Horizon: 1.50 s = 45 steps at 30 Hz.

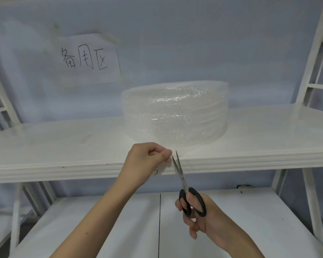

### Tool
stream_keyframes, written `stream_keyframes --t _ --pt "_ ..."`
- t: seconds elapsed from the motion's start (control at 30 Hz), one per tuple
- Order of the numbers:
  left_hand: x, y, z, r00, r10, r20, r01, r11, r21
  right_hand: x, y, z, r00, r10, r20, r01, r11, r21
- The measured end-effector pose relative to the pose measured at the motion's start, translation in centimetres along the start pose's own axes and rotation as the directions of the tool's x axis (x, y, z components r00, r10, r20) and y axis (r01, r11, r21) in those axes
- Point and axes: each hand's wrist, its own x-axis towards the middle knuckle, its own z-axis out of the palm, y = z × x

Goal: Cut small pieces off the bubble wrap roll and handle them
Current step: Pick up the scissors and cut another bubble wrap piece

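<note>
Holding a loose end of film taut appears to be the purpose of the left hand (149,159), whose thumb and curled fingers pinch a thin, near-transparent edge at the front lip of the upper shelf (63,161). What it pinches is hard to make out against the white board; it is judged to be the free tail of the bubble wrap roll (175,112), though the join between tail and roll cannot be traced.

The roll itself lies flat on the upper shelf, well back from the hands and towards the wall, its wound face turned to the camera. Resting it there keeps the bulk steady so that only the tail is drawn forward over the edge.

The right hand (196,215) grips the black-handled scissors (183,181), fingers and thumb through the loops, from below shelf level. The blades point upward and stand slightly parted, their tips just beside the left fingertips. This placement puts the cut close to the pinch, where the film is under tension and least likely to fold between the blades.

Assessment: a cut is set up and not yet completed. Risk noted: blade tips lie very near the left fingers.

Other items: a paper sign (86,59) with handwritten characters is fixed to the wall behind; a lower shelf (119,220) sits beneath the forearms; white frame uprights stand at either side
</note>
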Motion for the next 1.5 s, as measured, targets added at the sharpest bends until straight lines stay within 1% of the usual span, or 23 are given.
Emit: stream_keyframes --t 0.17,0.4,0.5,0.77,1.0,1.07,1.17,1.37,1.43,1.5 --pt "-0.1 0.1 -0.2 0.999 -0.009 0.039 0.011 0.999 -0.036 1.5 -0.6 -0.2 0.995 -0.06 0.083 0.061 0.998 0.001" --pt "0.0 -0.2 -0.4 0.997 -0.018 0.073 0.022 0.998 -0.057 2.7 -1.8 -0.1 0.986 -0.111 0.128 0.113 0.994 -0.009" --pt "0.0 -0.2 -0.5 0.997 -0.017 0.071 0.022 0.998 -0.066 2.9 -2.1 -0.1 0.984 -0.13 0.126 0.133 0.991 -0.016" --pt "0.2 -0.2 -0.8 0.994 -0.028 0.101 0.037 0.996 -0.083 2.9 -2.2 0.8 0.978 -0.196 0.065 0.198 0.98 -0.025" --pt "-0.4 -0.2 -1.5 0.974 0.011 0.227 -0.01 1.0 -0.007 2.6 -4.1 1.3 0.981 -0.181 0.076 0.186 0.98 -0.066" --pt "-0.5 -0.2 -1.6 0.965 0.002 0.262 -0.005 1.0 0.011 2.6 -4.6 1.3 0.977 -0.197 0.075 0.203 0.975 -0.087" --pt "-0.8 -0.3 -1.8 0.949 -0.017 0.315 0.025 1.0 -0.02 2.6 -5.0 1.4 0.975 -0.206 0.086 0.215 0.97 -0.116" --pt "-1.2 -0.4 -2.6 0.951 -0.008 0.309 0.019 0.999 -0.032 2.6 -4.9 1.3 0.977 -0.2 0.07 0.208 0.968 -0.141" --pt "-1.2 0.0 -2.8 0.962 -0.026 0.273 0.035 0.999 -0.028 2.6 -4.9 1.2 0.978 -0.197 0.065 0.205 0.967 -0.149" --pt "-1.1 0.4 -2.7 0.978 -0.043 0.203 0.052 0.998 -0.041 2.6 -4.7 1.1 0.98 -0.192 0.055 0.198 0.969 -0.15"
